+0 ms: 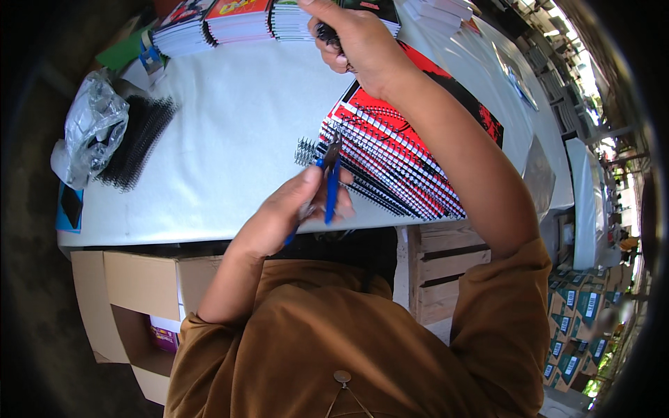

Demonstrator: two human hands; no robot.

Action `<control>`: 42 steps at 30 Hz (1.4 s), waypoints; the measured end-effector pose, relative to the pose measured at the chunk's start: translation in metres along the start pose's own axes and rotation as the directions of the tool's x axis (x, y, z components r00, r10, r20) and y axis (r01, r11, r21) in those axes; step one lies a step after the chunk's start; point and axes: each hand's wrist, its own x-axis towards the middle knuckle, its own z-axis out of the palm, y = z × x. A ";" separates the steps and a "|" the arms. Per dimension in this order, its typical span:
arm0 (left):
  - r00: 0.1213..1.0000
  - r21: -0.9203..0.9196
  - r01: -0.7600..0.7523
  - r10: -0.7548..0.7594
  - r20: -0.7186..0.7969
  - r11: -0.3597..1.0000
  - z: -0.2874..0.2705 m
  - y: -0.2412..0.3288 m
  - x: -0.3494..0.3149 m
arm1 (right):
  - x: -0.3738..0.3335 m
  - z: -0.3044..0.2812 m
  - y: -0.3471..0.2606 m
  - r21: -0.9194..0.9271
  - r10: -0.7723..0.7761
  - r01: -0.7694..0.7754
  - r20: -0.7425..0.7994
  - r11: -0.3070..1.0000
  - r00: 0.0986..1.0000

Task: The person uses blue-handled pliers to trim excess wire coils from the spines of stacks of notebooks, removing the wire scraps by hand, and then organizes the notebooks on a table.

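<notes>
Blue-handled pliers [332, 191] are in my left hand [289, 205], its fingers around the handles. Their dark jaws point away from me, over the left edge of a fanned stack of red and black spiral notebooks [397, 139]. Black plastic coils run along the notebooks' edges. Short black coil ends [305, 151] stick out just left of the jaws. My right hand [355, 45] is raised beyond the stack, closed around a black spiral coil [327, 35], most of which the fingers hide.
A bundle of loose black coils [139, 143] lies at the left beside a clear plastic bag [94, 129]. Several notebook stacks [240, 21] line the table's far edge. An open cardboard box [143, 285] stands below the left front; a wooden crate [446, 261] is below the right.
</notes>
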 end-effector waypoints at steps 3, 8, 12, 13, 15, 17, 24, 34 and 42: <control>0.972 -0.459 0.098 0.014 0.235 0.883 -0.003 0.001 -0.001 | 0.003 -0.005 -0.001 0.157 0.020 -0.029 0.059 0.987 0.998; 0.997 -0.325 0.076 -0.061 0.057 0.943 -0.007 0.006 -0.003 | 0.006 -0.012 -0.011 0.571 0.087 -0.087 0.027 0.816 0.996; 0.998 -0.206 0.056 -0.047 0.049 0.977 0.000 0.005 -0.004 | 0.012 -0.029 -0.010 0.742 0.128 -0.129 0.059 0.658 0.990; 0.998 -0.208 0.054 -0.046 0.047 0.977 0.004 0.007 -0.002 | 0.013 -0.031 -0.010 0.776 0.159 -0.139 0.050 0.615 0.986; 0.992 -0.365 0.127 -0.122 0.036 0.922 0.009 0.015 0.000 | 0.015 -0.034 -0.006 0.790 0.149 -0.145 0.069 0.596 0.986; 0.987 -0.422 0.161 -0.155 0.050 0.892 0.001 0.013 0.000 | 0.018 -0.036 -0.004 0.778 0.116 -0.178 0.135 0.602 0.984; 0.886 0.684 0.054 0.281 -0.369 0.728 0.002 0.000 0.002 | 0.019 -0.026 -0.004 0.653 0.045 -0.078 0.067 0.754 0.997; 0.893 -0.683 0.187 0.167 0.417 0.706 -0.025 -0.013 0.014 | 0.011 -0.022 -0.005 0.540 0.024 -0.070 0.092 0.839 0.996; 0.927 -0.634 0.189 0.078 0.368 0.750 -0.018 -0.009 0.010 | 0.009 -0.021 -0.009 0.549 -0.019 -0.027 0.077 0.835 0.997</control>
